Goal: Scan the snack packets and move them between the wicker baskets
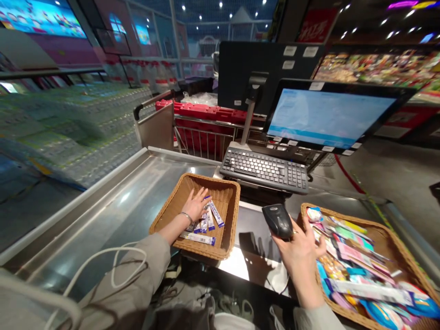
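A: Head view. Left hand [196, 205] down inside the square wicker basket [165, 215], fingers spread flat, grip wide open and closed on nothing, fingertips touching the blue-and-white packets [205, 223] on the basket floor.

B: Bracelet on that wrist. More packets just below the palm, one lying along the near wall of the basket.

A: Right of the basket, right hand [299, 250] raised over the steel surface [113, 206], grip wrapped around the black barcode scanner [279, 221], head of the scanner tilted up and away.

B: Further right of the basket, a second, wider wicker tray [402, 250] heaped with bright snack wrappers [347, 256], touching the edge of the right hand.

A: Behind the basket, grey keyboard [265, 168], and above it a tilted monitor [326, 117] lit pale blue.

B: Beyond the basket, red shopping baskets [202, 112] behind a wire rail. Left of the basket, bare steel trough. Near the bottom edge, a white cable [103, 259] looping over the grey sleeve.
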`<control>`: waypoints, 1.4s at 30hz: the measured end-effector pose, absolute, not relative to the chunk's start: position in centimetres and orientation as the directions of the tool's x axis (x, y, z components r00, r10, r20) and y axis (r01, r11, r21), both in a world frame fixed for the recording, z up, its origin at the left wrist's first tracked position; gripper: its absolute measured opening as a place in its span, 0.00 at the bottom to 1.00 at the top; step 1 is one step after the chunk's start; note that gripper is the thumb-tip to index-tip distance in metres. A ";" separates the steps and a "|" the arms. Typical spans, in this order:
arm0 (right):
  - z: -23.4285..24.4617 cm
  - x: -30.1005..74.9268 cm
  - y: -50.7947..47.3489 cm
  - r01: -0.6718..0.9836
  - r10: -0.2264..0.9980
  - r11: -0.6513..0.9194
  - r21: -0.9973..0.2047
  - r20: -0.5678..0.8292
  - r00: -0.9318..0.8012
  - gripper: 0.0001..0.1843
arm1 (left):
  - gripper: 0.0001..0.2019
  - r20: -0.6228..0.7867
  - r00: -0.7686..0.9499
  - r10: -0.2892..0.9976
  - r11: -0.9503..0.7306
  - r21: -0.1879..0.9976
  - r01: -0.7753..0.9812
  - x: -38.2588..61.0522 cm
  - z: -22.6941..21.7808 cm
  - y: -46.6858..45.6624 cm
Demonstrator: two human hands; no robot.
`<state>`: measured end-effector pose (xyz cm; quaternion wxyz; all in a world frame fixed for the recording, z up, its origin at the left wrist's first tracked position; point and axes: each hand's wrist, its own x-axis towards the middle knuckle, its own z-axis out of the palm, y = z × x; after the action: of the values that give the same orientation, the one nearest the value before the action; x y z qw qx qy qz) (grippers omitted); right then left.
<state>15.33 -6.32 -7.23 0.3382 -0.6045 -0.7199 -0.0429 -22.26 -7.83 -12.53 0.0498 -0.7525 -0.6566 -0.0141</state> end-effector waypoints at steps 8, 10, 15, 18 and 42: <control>-8.0 15.5 -6.6 0.920 0.861 0.225 -0.321 0.507 -0.034 0.26 | 0.19 -0.088 0.376 0.923 -0.383 -0.097 0.919 -25.4 -16.9 -5.4; -7.9 15.6 -6.7 0.925 0.862 0.214 -0.314 0.506 -0.028 0.26 | 0.17 -0.108 0.408 0.907 -0.418 -0.105 0.902 -25.6 -17.7 -4.8; -8.3 15.7 -7.1 0.938 0.847 0.178 -0.296 0.532 0.007 0.26 | 0.16 -0.158 0.488 0.858 -0.504 -0.082 0.860 -26.2 -19.2 -3.7; -8.7 15.8 -7.1 0.941 0.842 0.158 -0.299 0.539 0.030 0.26 | 0.16 -0.129 0.515 0.847 -0.525 -0.063 0.849 -26.5 -19.7 -3.3; -10.0 15.6 -7.1 0.931 0.843 0.162 -0.327 0.537 0.042 0.25 | 0.10 -0.070 0.561 0.825 -0.565 -0.056 0.824 -27.2 -19.2 -3.6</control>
<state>15.64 -7.12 -10.01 0.3265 -0.6439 -0.6886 -0.0678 -27.18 -3.63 -19.16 0.0083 -0.8834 -0.4665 0.0438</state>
